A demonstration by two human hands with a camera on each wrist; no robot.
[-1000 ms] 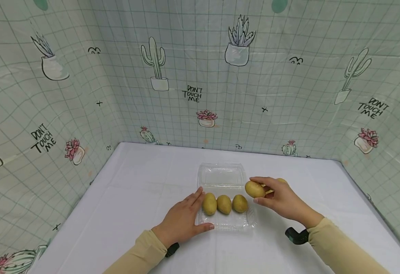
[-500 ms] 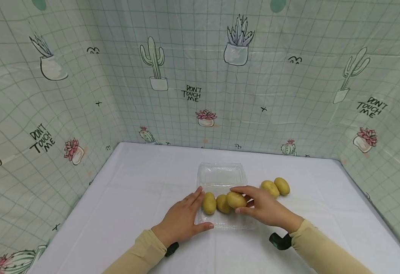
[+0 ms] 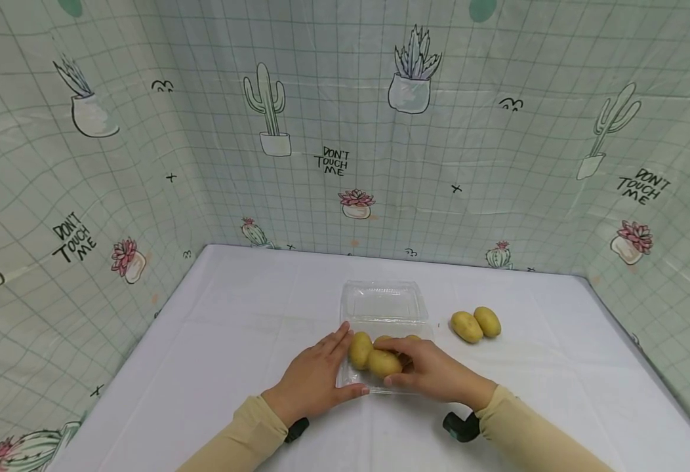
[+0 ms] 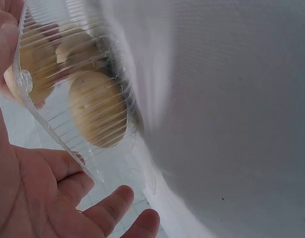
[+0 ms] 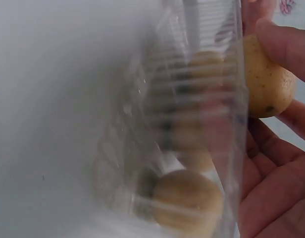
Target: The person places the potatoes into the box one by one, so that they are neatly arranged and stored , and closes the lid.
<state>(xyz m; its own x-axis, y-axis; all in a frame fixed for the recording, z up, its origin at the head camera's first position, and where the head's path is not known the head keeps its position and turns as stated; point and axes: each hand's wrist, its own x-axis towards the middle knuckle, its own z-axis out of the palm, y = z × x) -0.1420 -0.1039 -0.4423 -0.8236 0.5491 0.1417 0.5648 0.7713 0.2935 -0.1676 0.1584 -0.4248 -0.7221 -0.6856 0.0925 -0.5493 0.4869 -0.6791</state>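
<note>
A clear plastic clamshell box (image 3: 384, 303) lies opened on the table, its lid folded back. My left hand (image 3: 311, 380) rests against the box's left side, fingers extended along it and thumb at the front edge. Between thumb and fingertips my right hand (image 3: 439, 370) holds a potato (image 3: 384, 363) over the front part of the base. Another potato (image 3: 359, 349) sits at the base's left end. Two more potatoes in the base are mostly hidden behind the right hand. Through the ribbed wall, the left wrist view shows a seated potato (image 4: 99, 110).
Two loose potatoes, a nearer one (image 3: 466, 326) and a farther one (image 3: 488, 321), lie side by side right of the box. A white cloth covers the table (image 3: 250, 314). Behind it and at both sides hangs a printed grid curtain (image 3: 309, 196).
My right hand has carried the potato leftward from beyond the box's right side to over the base. The two loose potatoes came into full view. My left hand stayed in place.
</note>
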